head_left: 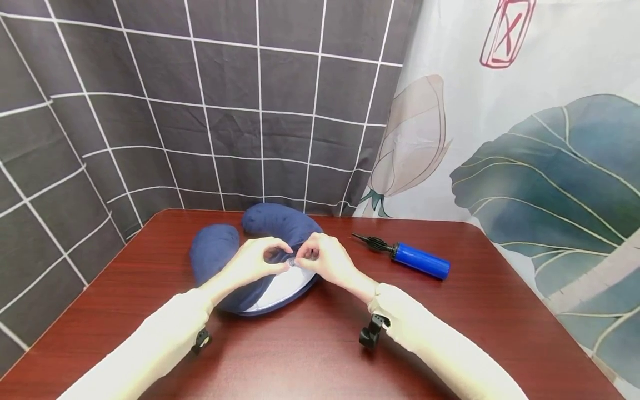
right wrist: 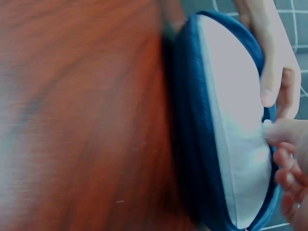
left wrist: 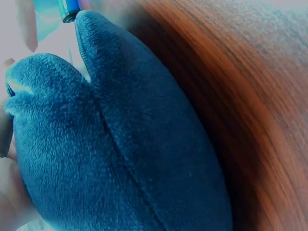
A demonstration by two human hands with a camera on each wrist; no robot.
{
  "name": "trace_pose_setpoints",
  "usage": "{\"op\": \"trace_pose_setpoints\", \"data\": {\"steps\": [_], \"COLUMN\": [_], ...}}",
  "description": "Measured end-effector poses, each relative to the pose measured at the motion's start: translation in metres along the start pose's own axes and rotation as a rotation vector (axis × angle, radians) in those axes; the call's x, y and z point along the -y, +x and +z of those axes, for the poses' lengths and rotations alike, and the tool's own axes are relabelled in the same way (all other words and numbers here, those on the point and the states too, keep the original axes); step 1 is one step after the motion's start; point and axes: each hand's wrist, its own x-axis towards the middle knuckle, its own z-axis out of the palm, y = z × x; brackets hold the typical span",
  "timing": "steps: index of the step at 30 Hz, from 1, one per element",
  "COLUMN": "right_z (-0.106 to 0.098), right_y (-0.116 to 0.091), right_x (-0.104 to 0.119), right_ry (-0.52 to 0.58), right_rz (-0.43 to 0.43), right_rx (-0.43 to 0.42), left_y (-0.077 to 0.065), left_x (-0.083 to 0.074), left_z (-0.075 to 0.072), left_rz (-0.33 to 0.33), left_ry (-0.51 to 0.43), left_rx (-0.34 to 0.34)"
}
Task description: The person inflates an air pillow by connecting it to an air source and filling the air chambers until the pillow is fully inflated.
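Observation:
A navy plush U-shaped neck pillow (head_left: 212,250) lies on the table, its cover unzipped along the near side. Through the opening shows a white inner bladder (right wrist: 231,96) with a small clear valve (head_left: 291,261) near its upper edge. My right hand (head_left: 330,258) pinches the valve between thumb and fingertips. From the other side my left hand (head_left: 255,258) holds the pillow beside the valve, thumb on the white bladder and fingers bent at the cover's edge. The left wrist view shows mostly the plush cover (left wrist: 120,144) and its seam.
To the right of the pillow lies a blue hand pump (head_left: 420,261) with a black nozzle pointing left. The reddish-brown wooden table (head_left: 280,355) ends at a dark grid-patterned curtain (head_left: 225,111) and a white curtain with plant prints (head_left: 460,83).

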Motion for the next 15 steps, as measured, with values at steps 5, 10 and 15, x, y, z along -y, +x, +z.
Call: {"op": "trace_pose_setpoints", "data": {"steps": [5, 10, 15], "right_z": [0.000, 0.001, 0.005], "right_y": [-0.013, -0.016, -0.017], "right_x": [0.000, -0.004, -0.009], "right_ry": [0.004, -0.055, -0.100], "right_rz": [-0.149, -0.228, -0.287], "right_rx": [-0.106, -0.135, -0.109], "left_y": [0.000, 0.000, 0.000], "left_x": [0.001, 0.000, -0.001], "left_z": [0.000, -0.001, -0.002], "left_rz": [0.016, 0.015, 0.020], "left_ry": [-0.037, -0.027, 0.007], "left_rx": [0.008, 0.015, 0.016]}}
